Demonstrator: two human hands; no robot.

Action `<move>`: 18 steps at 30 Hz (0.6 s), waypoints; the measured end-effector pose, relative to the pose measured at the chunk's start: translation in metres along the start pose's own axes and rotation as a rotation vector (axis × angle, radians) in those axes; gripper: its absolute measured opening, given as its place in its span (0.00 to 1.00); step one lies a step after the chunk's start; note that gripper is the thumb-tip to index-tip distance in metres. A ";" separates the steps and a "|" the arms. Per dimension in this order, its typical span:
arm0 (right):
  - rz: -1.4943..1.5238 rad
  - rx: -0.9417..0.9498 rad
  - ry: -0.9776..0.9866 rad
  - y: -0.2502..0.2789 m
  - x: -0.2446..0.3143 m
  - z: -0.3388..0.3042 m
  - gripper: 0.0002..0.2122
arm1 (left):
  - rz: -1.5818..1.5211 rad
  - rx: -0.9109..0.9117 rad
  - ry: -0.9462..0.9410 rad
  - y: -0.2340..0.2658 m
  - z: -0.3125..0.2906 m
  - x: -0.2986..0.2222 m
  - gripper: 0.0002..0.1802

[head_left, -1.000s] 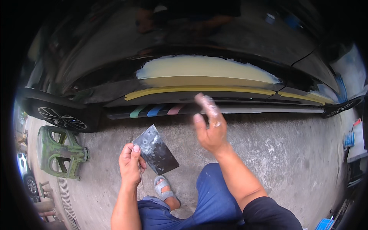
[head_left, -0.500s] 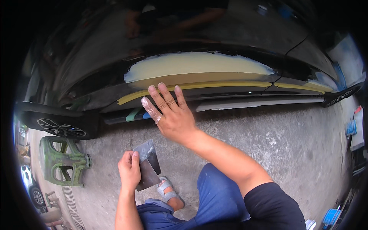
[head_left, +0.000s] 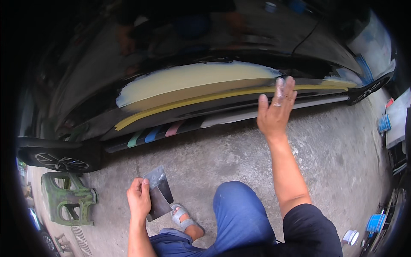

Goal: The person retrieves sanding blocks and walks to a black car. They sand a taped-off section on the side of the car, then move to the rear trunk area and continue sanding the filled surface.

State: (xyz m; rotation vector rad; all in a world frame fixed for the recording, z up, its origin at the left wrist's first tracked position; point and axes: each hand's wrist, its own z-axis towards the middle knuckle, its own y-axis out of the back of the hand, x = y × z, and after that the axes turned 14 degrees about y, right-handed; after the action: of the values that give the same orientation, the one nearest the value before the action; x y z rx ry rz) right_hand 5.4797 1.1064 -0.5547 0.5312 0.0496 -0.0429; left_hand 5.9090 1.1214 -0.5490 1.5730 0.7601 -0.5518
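Head view, sheets (head_left: 160, 201) in left hand (head_left: 139, 200)

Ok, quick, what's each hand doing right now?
Left hand: closed, holding two thin dark plates.
Right hand: open, holding nothing, fingers extended by the car's side; whether it touches can't be told.

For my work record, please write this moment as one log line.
left hand: holds thin dark plates; right hand: open, near yellow tape, contact unclear; car: beige patch above tape
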 end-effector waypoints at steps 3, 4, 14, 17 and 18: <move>0.072 0.023 0.031 -0.019 0.048 0.016 0.35 | 0.032 0.043 -0.015 -0.008 0.001 -0.007 0.14; 0.196 0.017 0.058 -0.020 0.074 0.021 0.35 | 0.048 0.051 -0.017 -0.010 0.002 -0.009 0.14; 0.127 0.001 0.105 -0.012 0.037 0.023 0.31 | 0.053 0.051 -0.011 -0.001 -0.004 -0.006 0.14; 0.086 -0.002 0.017 -0.013 0.033 0.024 0.32 | 0.052 0.056 -0.017 -0.005 -0.004 -0.007 0.13; 0.164 -0.010 0.073 -0.017 0.048 0.026 0.33 | 0.053 0.060 -0.019 -0.006 -0.004 -0.007 0.13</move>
State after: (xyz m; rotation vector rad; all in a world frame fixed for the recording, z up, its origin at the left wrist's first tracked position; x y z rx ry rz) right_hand 5.5281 1.0768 -0.5437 0.5249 0.0771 0.1363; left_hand 5.8990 1.1241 -0.5474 1.6368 0.6911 -0.5543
